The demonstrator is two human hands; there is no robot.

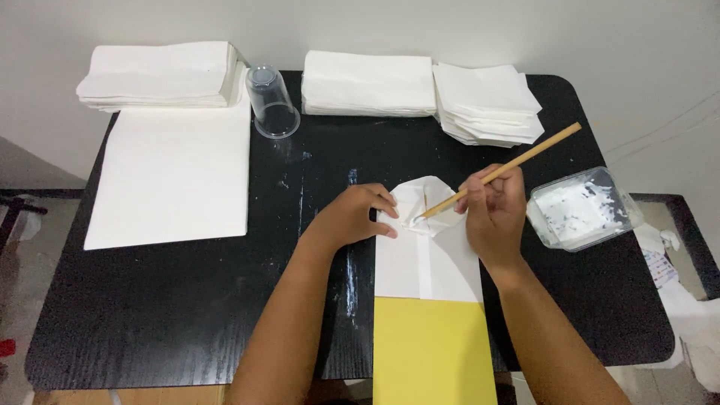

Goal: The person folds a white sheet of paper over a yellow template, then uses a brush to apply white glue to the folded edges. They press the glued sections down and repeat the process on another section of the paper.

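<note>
My right hand (495,210) grips a thin wooden stick (517,163) like a pen, its tip touching the folded top of a white paper piece (427,259). My left hand (360,214) presses the paper's folded flaps down from the left, fingers curled on the fold. The white paper lies on a yellow sheet (433,349) that reaches the table's near edge. A clear plastic tub (585,208) with white paste sits just right of my right hand.
On the black table (172,315): a large white sheet (176,176) at left, stacks of white folded paper (161,73) (367,82) (487,101) along the back, an upturned clear plastic cup (271,101). Crumpled white paper (694,315) lies off the right edge.
</note>
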